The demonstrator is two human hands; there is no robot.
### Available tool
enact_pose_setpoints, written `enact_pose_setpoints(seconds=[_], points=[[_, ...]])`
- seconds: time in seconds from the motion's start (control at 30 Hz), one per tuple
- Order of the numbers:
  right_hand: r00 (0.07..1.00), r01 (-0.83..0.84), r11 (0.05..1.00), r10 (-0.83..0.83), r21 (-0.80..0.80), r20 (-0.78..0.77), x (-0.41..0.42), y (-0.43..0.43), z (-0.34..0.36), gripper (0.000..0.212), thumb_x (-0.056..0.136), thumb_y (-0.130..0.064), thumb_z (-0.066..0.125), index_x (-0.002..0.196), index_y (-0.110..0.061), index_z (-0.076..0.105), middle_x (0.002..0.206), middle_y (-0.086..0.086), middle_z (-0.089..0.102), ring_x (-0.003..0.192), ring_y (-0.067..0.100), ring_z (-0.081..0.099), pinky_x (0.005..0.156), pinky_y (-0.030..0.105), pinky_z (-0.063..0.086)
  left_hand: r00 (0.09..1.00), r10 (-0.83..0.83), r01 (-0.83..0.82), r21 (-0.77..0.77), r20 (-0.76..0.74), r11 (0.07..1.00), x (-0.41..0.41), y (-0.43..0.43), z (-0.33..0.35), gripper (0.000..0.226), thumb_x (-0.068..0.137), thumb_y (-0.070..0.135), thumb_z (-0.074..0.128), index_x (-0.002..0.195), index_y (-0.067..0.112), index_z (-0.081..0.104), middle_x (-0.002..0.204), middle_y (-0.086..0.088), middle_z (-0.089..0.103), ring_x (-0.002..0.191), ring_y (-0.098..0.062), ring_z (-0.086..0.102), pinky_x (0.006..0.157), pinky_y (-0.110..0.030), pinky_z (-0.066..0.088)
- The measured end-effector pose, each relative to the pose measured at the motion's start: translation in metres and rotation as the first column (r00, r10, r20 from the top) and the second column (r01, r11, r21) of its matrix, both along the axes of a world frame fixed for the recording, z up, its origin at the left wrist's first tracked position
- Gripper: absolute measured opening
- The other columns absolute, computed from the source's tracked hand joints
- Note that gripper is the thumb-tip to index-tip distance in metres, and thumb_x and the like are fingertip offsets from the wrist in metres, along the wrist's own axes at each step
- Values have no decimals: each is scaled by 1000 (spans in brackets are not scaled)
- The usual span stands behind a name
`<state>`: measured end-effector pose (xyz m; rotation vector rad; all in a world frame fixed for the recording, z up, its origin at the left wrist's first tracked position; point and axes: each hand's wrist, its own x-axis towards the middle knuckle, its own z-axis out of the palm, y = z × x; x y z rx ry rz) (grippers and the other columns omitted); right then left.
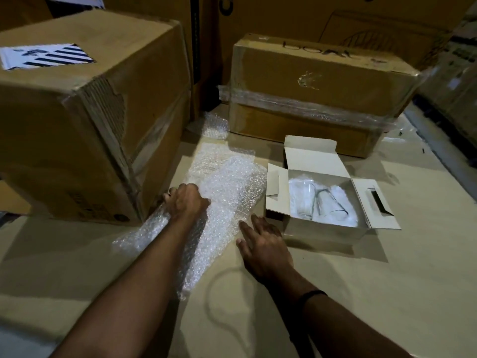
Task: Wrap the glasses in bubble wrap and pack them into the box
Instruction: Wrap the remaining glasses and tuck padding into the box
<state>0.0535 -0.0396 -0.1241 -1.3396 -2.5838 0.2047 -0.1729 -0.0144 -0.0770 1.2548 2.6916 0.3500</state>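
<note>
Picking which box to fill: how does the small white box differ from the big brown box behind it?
The white box is open, flaps spread, with glasses lying inside; the brown box is shut and bound with clear tape. The white box is far smaller and lower than the brown box. Both are cardboard and stand on the same surface.

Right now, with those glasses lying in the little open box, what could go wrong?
1. The two glasses lie unwrapped and close together in the small white box; lifting one carelessly might knock it against the other.
2. The bubble wrap sheet is crowded against the large cardboard box, where the left hand grips its edge, so rolling room looks tight.
3. The right hand is spread beside the small box and could nudge it.
</note>
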Motion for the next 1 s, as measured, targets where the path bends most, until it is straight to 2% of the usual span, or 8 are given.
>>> enact_pose_setpoints(seconds=[0.13, 0.37, 0.53, 0.63, 0.73, 0.8, 0.9, 1.0], points=[[1000, -6, 1000, 6, -22, -6, 1, 0, 3, 56, 93, -53, 33, 143, -29, 43, 153, 9, 36, 140, 28, 34, 114, 38, 24, 997, -80, 82, 105, -22, 991, 2, -5, -5, 51, 82, 37, 70, 131, 30, 55, 135, -4, 54, 124, -28, 46, 101, -42, 31], [1000, -1, 1000, 1, -6, -19, -1, 0, 4, 54, 93, -52, 38, 141, -28, 47, 150, 10, 41, 138, 29, 38, 113, 39, 27, 984, -149, 146, -42, -96, 988, -7, -6, -16, 65, 86, 66, 46, 133, 21, 51, 144, -6, 45, 132, -29, 38, 105, -52, 24], [1000, 2, 1000, -2, -5, -13, 0, 0, 5, 54, 93, -52, 38, 141, -29, 46, 151, 10, 40, 139, 28, 37, 113, 38, 27, 977, -205, 212, 122, -63, 970, -3, -1, -13, 36, 85, 43, 66, 117, 27, 66, 143, 0, 48, 133, -23, 36, 106, -42, 22], [1000, 3, 1000, -3, -14, -7, 0, 0, 5, 55, 93, -52, 37, 142, -30, 45, 152, 9, 39, 140, 28, 36, 114, 37, 25, 979, -200, 202, 236, -34, 950, 3, -3, -9, 15, 82, 22, 69, 97, 26, 68, 120, 1, 62, 116, -25, 48, 94, -37, 29], [1000, 2, 1000, -2, -11, -11, 0, 1, 5, 54, 93, -52, 38, 142, -29, 45, 152, 10, 39, 140, 28, 35, 114, 38, 25, 964, -196, 108, 405, 182, 908, 2, -5, -6, 25, 75, -2, 57, 74, 24, 55, 88, 0, 69, 89, -27, 63, 76, -36, 48], [1000, 1, 1000, -1, -1, -14, 1, 1, 4, 54, 93, -52, 38, 141, -29, 46, 151, 10, 40, 139, 28, 36, 114, 38, 26, 881, -250, 27, 486, 401, 874, 0, -5, -4, 34, 75, -10, 48, 73, 24, 50, 87, 0, 72, 82, -20, 68, 62, -33, 54], [1000, -2, 1000, 2, 4, -18, 1, 1, 4, 55, 93, -52, 36, 141, -28, 47, 151, 10, 40, 138, 29, 38, 113, 39, 28, 734, -282, -76, 487, 618, 870, 4, -8, 7, 39, 81, -9, 65, 104, 21, 55, 90, -11, 69, 62, -20, 62, 47, -27, 48], [1000, 3, 1000, -3, 18, -29, 0, 0, 3, 54, 92, -52, 37, 139, -28, 50, 149, 10, 43, 135, 29, 42, 112, 39, 31, 628, -149, -257, 384, 764, 887, -1, -10, 8, 67, 78, 17, 81, 135, 8, 46, 95, -12, 67, 66, -23, 60, 51, -26, 46]])
